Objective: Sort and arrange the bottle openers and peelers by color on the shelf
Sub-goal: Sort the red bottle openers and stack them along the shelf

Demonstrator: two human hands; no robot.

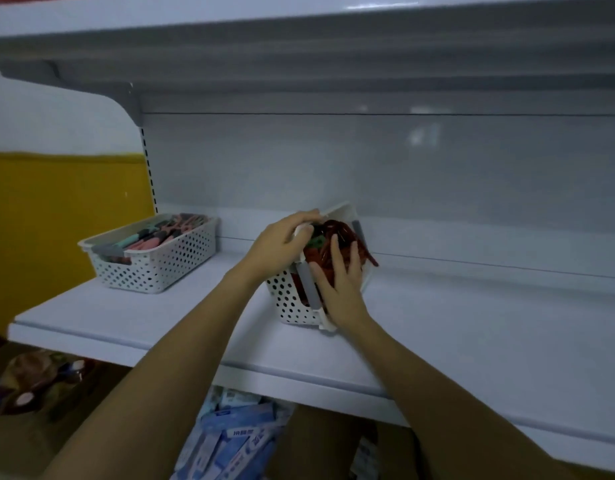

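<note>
A white basket [288, 296] with round holes sits on the grey shelf [455, 323], tipped up toward the person. It is full of long red tools [347, 237], with one green tool [316, 242] on top (their exact shapes are too blurry to tell). The left hand [282, 240] curls over the basket's top edge and grips it. The right hand [340, 289] lies on the red tools with fingers spread and fairly straight. Well off to the left, a second basket [160, 265] sits flat and holds pink and teal tools [153, 237].

Red tools [347, 237] partly behind right hand [344, 289], lower-shelf packets [230, 441] blurred, cut off below
</note>
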